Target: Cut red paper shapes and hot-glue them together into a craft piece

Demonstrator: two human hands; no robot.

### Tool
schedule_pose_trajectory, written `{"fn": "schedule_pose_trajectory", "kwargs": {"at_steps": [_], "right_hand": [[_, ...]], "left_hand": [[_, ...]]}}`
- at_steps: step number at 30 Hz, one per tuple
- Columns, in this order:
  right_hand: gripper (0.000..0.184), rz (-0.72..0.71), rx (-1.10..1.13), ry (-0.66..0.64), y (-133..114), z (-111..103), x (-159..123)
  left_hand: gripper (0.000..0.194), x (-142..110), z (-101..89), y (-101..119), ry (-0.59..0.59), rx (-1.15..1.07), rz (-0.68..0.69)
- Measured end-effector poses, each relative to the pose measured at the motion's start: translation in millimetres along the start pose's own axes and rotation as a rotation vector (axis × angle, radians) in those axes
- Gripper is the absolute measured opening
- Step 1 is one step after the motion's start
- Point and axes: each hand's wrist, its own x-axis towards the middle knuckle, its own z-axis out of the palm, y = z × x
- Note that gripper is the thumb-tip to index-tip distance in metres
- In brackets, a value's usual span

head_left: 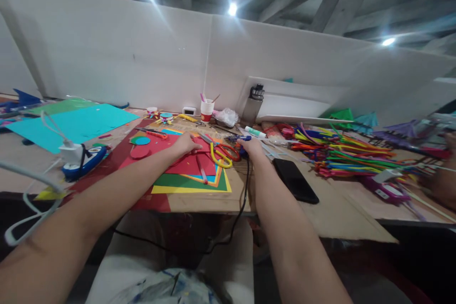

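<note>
My right hand [251, 146] is closed round a blue glue gun [233, 138], largely hidden by the fingers, with a black cord running down from it. Over a red paper sheet [176, 166], my left hand [185, 145] has its fingers drawn together; what they hold, if anything, I cannot make out. Green, yellow and blue sheets show beneath the red one. Between my hands lie yellow-handled scissors [221, 156] and red-handled scissors [231, 152]. A pink pen [202, 171] rests on the paper. Left of it are a blue paper circle [142, 141] and a red paper circle [140, 152].
A black phone [295, 180] lies right of my forearm, near bundled pipe cleaners [352, 152]. Behind stand a paper cup [206, 110], a grey bottle [252, 107] and a glue stick [255, 132]. A blue power strip [85, 164] sits left. Another person's hand [440, 185] shows far right.
</note>
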Motion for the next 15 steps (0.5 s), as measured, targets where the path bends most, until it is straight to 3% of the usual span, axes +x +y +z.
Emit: {"fn": "schedule_pose_trajectory", "kwargs": {"at_steps": [5,9,11,15], "right_hand": [[0.030,0.068,-0.153,-0.018,-8,-12,-9],[0.052,0.096,-0.255,0.084,-23,-21,-23],[0.052,0.009,-0.283,0.098,-35,-18,-32],[0.041,-0.204,-0.313,-0.138,-57,1,-54]], "left_hand": [[0.035,0,-0.2,-1,0.006,-0.057,0.001],[0.022,-1,-0.5,-1,-0.023,-0.095,0.015],[0.021,-1,-0.8,-1,-0.017,-0.123,0.012],[0.019,0,-5.9,-2,0.016,-0.188,0.002]]}}
